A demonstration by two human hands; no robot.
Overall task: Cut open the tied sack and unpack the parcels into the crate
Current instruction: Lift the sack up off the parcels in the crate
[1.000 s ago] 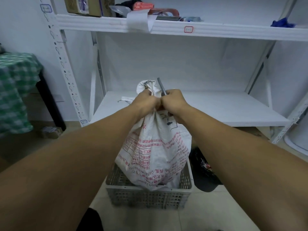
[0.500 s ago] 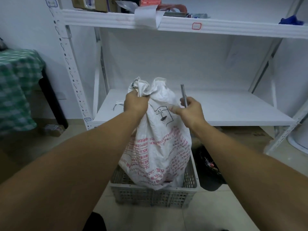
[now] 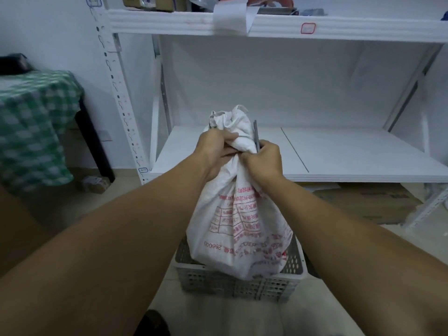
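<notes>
Head view. The white sack [image 3: 240, 226], printed in red, stood upright in the grey perforated crate [image 3: 242, 284] on the floor, at 6 o'clock of the frame's centre. Its gathered neck rose toward 12 o'clock. The left hand [image 3: 215, 151] gripped the neck from the 9 o'clock side, fingers curled into the bunched cloth. The right hand [image 3: 263, 161] met it from 3 o'clock, closed round a slim grey tool [image 3: 255, 135] whose tip pointed to 12 o'clock, close against the neck. Whether the tie was cut could not be told, and no parcels showed. Behind the sack ran the lower board of a white rack [image 3: 339, 151]. A green checked cloth [image 3: 31, 127] hung at 9 o'clock, and flattened cardboard [image 3: 363, 202] lay under the rack at 4 o'clock.
</notes>
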